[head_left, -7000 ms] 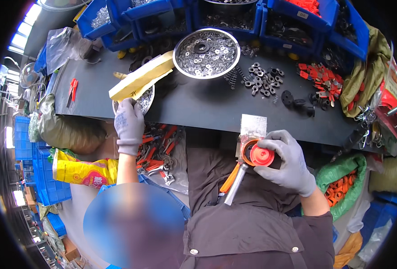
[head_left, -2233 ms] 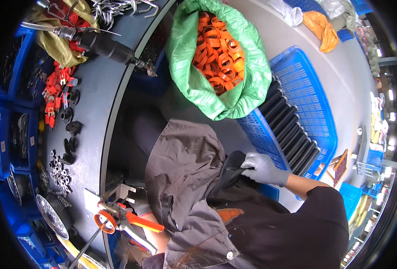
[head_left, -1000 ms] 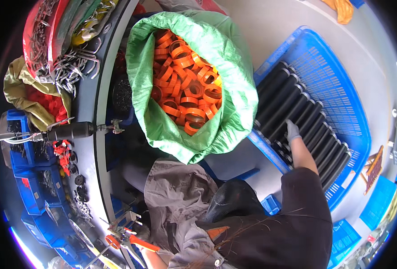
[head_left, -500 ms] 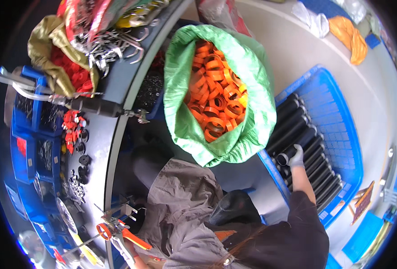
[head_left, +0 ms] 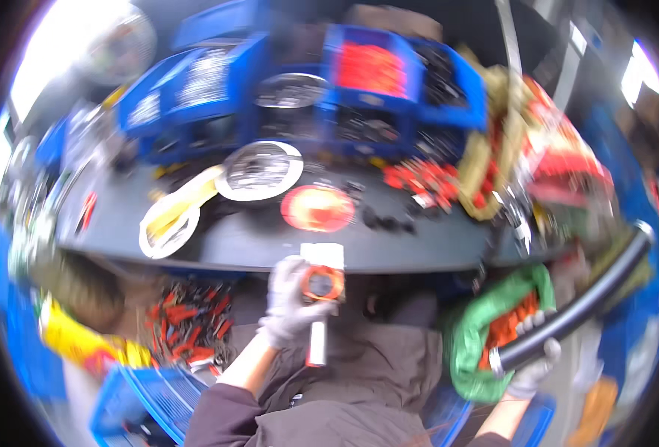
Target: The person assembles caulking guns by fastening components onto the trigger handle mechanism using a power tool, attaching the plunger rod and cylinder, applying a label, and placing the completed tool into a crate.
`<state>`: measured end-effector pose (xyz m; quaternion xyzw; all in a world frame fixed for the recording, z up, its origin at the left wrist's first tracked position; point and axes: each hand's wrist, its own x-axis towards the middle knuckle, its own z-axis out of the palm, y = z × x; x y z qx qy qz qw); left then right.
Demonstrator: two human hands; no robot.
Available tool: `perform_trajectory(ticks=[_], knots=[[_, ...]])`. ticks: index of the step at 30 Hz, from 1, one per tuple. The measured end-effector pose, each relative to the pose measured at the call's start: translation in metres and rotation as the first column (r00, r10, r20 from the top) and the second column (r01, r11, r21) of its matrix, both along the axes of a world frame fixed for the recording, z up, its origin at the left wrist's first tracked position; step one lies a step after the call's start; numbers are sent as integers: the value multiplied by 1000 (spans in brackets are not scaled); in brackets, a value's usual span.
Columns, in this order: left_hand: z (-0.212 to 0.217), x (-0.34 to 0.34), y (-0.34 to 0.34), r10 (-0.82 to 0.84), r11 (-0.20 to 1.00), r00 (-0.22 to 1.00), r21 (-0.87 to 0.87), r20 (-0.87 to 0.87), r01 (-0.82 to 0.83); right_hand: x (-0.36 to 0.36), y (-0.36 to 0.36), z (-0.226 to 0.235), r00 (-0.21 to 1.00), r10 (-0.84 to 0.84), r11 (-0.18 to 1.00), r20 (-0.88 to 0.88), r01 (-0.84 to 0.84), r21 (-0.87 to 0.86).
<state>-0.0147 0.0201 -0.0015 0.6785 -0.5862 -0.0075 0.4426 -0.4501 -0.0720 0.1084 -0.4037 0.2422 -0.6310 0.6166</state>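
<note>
The head view was smeared by motion, yet both gloved hands read clearly enough. The left hand (head_left: 290,304), just below centre frame, had its fingers curled shut around a fixture with an orange ring (head_left: 322,284) at its top and a pale shaft running down from it. The right hand (head_left: 532,370), lower right, was closed around the near end of a long black tube (head_left: 577,305) that slanted up toward the right edge.

Judging from this, the tube end would have needed to come squarely in line with the ring, with the left hand holding the fixture steady against the lap and the long free end kept away from the bench clutter.

A green sack of orange parts (head_left: 486,337) sat just beside the right hand. The dark workbench (head_left: 270,246) crossed mid-frame, carrying a red disc (head_left: 317,208), white-rimmed dishes and small black parts; blue bins (head_left: 374,82) lined the top.
</note>
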Motion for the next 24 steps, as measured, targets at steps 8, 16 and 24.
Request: perform_trajectory(ticks=[8, 16, 24], knots=[[-11, 1, -13, -93, 995, 981, 26, -173, 99, 290, -19, 182, 856, 510, 794, -83, -506, -337], [-17, 1, -22, -101, 995, 966, -6, -238, 103, 342, -33, 125, 711, 549, 735, -440, -661, -152], [2, -1, -36, -151, 988, 937, -29, -315, 150, 334, -23, -1, 820, 461, 866, -340, -499, -28]])
